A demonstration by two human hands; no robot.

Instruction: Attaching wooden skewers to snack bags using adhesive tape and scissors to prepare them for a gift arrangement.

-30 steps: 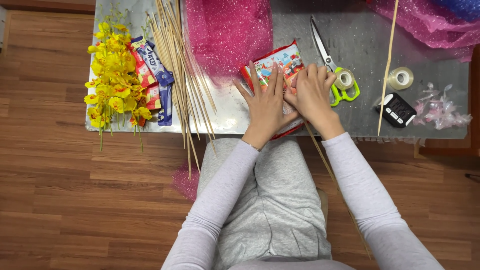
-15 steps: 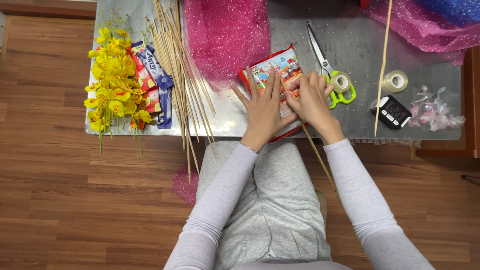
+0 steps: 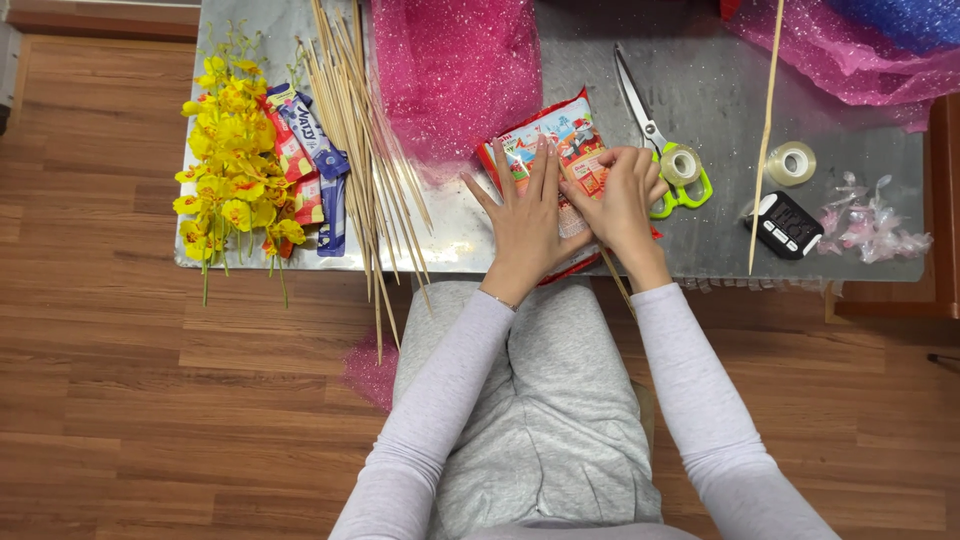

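Note:
A red snack packet [image 3: 545,140] with a colourful front lies on the metal table [image 3: 700,90] in front of me. My left hand [image 3: 525,225] lies flat on it, fingers spread, pressing it down. My right hand [image 3: 620,200] rests on the packet's right half with fingers curled, pressing near its middle. A thin wooden stick [image 3: 618,282] pokes out from under the packet toward my lap.
A bundle of wooden skewers [image 3: 365,150] lies to the left, beside yellow artificial flowers [image 3: 232,150] and more snack packets [image 3: 310,160]. Pink glitter mesh [image 3: 455,70] is behind. Green-handled scissors [image 3: 660,140], a tape roll [image 3: 792,163], a black device [image 3: 785,224], a long stick [image 3: 765,130] and clear wrappers [image 3: 870,225] lie right.
Both hands stay on the packet; the right hand's fingers have curled and shifted slightly over it. The view has drifted a little.

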